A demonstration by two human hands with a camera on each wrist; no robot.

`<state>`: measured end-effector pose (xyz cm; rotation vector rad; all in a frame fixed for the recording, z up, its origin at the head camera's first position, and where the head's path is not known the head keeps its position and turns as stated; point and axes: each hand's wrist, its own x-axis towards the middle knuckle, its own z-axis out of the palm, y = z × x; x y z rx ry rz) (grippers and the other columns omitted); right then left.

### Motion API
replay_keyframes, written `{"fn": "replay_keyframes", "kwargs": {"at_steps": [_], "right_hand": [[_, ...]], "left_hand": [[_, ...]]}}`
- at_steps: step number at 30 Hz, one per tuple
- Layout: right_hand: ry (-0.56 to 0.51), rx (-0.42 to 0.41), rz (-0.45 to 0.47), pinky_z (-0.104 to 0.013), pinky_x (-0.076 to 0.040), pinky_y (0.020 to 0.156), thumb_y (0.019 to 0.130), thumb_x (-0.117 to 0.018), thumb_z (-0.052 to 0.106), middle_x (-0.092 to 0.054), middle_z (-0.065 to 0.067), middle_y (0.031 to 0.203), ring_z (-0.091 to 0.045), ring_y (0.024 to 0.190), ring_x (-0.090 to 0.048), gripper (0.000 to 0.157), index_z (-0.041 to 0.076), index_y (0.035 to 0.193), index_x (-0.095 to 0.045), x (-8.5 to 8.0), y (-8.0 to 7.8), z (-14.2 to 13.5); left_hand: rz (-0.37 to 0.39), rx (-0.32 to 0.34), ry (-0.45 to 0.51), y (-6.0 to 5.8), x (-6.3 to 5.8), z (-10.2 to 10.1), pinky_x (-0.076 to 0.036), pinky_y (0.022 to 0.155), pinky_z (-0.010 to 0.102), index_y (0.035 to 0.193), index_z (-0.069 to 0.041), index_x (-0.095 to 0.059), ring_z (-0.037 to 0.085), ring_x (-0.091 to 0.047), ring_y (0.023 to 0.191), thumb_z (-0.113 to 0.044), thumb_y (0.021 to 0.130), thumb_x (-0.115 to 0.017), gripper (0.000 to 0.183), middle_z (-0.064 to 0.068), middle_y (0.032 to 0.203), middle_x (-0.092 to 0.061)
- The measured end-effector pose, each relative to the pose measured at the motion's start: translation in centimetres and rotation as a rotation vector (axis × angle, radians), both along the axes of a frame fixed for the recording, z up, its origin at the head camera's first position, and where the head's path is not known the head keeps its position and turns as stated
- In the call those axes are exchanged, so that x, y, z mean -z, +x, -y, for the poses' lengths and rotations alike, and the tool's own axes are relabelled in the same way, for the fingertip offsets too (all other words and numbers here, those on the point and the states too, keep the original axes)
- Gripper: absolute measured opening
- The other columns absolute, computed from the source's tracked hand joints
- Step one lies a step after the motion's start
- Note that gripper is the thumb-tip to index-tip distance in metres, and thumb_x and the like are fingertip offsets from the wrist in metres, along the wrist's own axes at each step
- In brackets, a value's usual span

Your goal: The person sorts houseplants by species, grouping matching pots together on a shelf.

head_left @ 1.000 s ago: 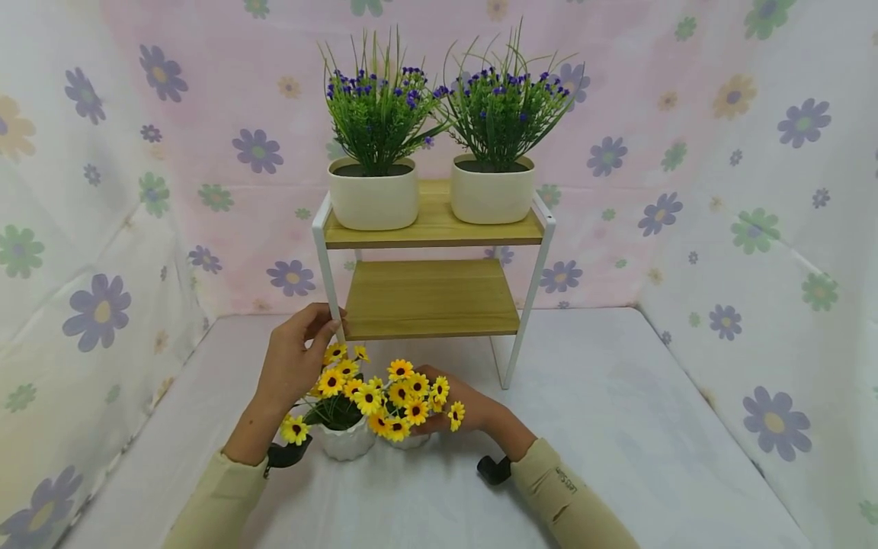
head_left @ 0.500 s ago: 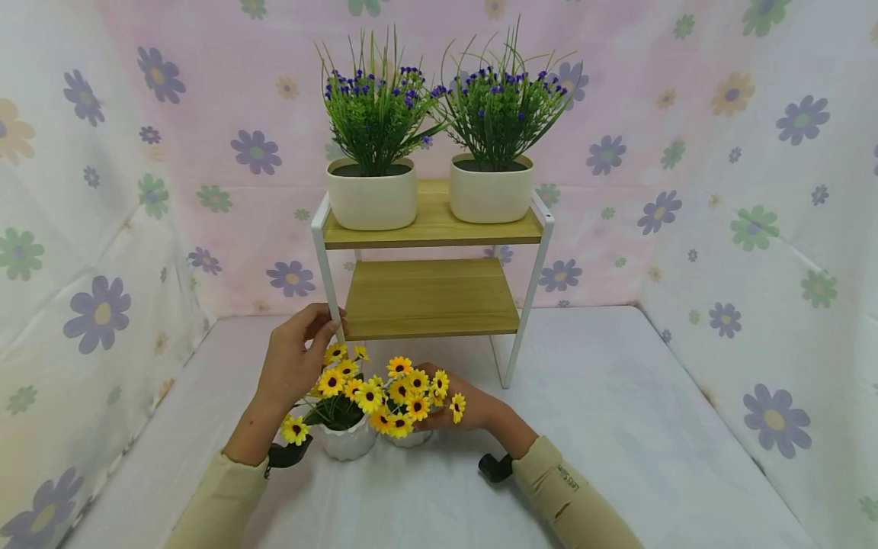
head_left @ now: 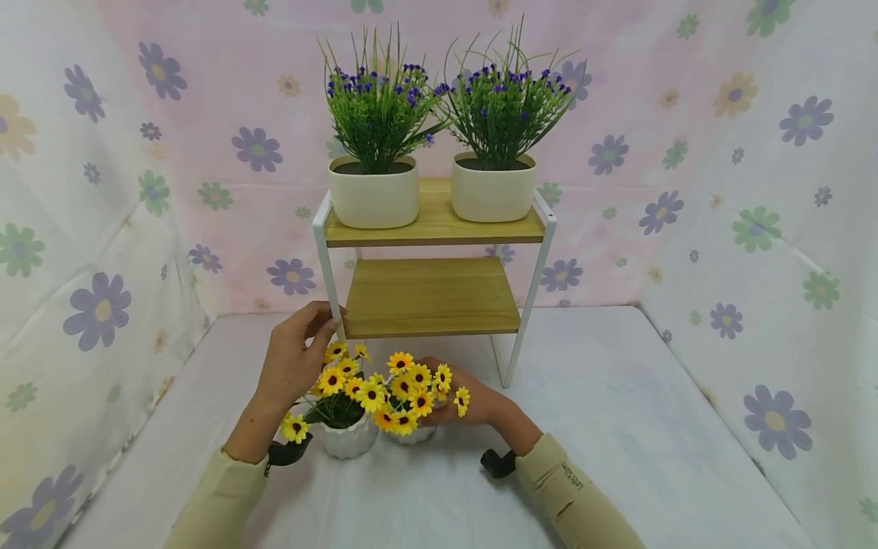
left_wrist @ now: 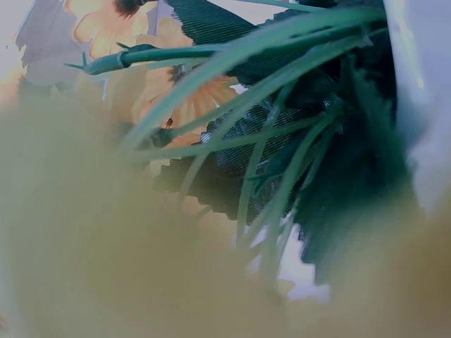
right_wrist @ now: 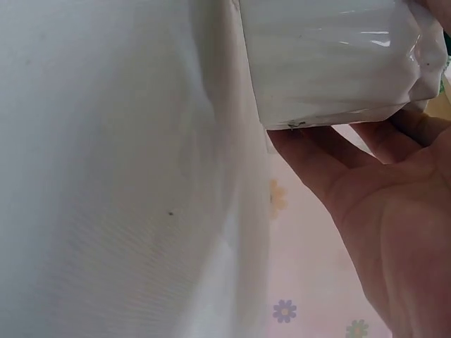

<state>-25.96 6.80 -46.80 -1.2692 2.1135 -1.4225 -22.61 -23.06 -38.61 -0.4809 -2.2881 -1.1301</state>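
Note:
My left hand [head_left: 291, 358] pinches the white left front leg [head_left: 328, 267] of a two-tier wooden shelf [head_left: 432, 297]. Below it, a white ruffled pot [head_left: 348, 441] of yellow daisies stands on the table. To its right, a second daisy pot [head_left: 417, 436] is held by my right hand [head_left: 476, 396], whose fingers are partly hidden behind the blooms. In the right wrist view, the fingers curve round the side of the glossy pot [right_wrist: 331, 63]. The left wrist view is filled by green stems [left_wrist: 275, 141] and blurred yellow petals; the left hand does not show there.
Two cream pots, left [head_left: 373, 200] and right [head_left: 492, 192], with grass and purple flowers stand on the shelf's top board. White cloth [head_left: 617, 473] covers the table. Flower-printed curtains [head_left: 754, 191] hang at the back and both sides.
My right hand has shifted slightly to the right with the daisy pot it holds. The left hand stays at the shelf leg, and the other pots have not moved.

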Motion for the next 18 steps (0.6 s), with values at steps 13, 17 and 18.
{"fn": "replay_keyframes", "kwargs": {"at_steps": [13,17,18], "right_hand": [[-0.089,-0.007,0.012,-0.036,-0.051,0.114,0.083,-0.090,0.004,-0.067,-0.008,0.136,-0.019,0.125,-0.065,0.073,0.008,0.146,-0.054,-1.9,0.1,-0.9],[-0.113,0.002,0.028,-0.036,-0.051,0.114,0.083,-0.089,0.002,-0.066,-0.011,0.137,-0.019,0.126,-0.064,0.073,0.006,0.146,-0.053,-3.3,0.6,-1.3],[-0.120,0.005,0.029,-0.036,-0.052,0.113,0.083,-0.089,0.002,-0.065,-0.012,0.137,-0.020,0.126,-0.064,0.072,0.005,0.146,-0.053,-3.8,0.8,-1.4]], "left_hand": [[0.002,-0.003,-0.006,0.0,0.0,0.1,-0.061,0.094,0.052,0.124,-0.003,-0.070,0.030,-0.077,0.099,-0.004,0.107,-0.061,0.019,0.008,0.104,-0.077],[0.006,0.000,-0.007,0.0,0.0,0.0,-0.060,0.094,0.053,0.125,-0.003,-0.070,0.031,-0.077,0.100,-0.004,0.108,-0.060,0.020,0.009,0.104,-0.077],[0.009,0.000,-0.006,-0.1,0.0,0.0,-0.060,0.094,0.053,0.125,-0.003,-0.070,0.031,-0.077,0.100,-0.004,0.108,-0.060,0.020,0.009,0.104,-0.077]]}}
